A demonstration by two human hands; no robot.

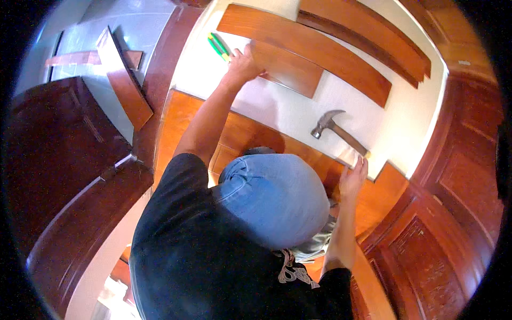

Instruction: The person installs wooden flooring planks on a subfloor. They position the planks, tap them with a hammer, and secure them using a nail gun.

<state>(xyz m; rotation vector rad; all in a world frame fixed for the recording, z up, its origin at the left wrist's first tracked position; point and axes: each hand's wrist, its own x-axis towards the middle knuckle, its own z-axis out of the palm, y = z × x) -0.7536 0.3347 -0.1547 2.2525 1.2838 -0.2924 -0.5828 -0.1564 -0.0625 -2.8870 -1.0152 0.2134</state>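
No packages, labels, signs or screens are showing anywhere in this view from above.

The white underlay is open between the short plank and the laid boards. The hammer lies in the right part. Long planks block the far side.
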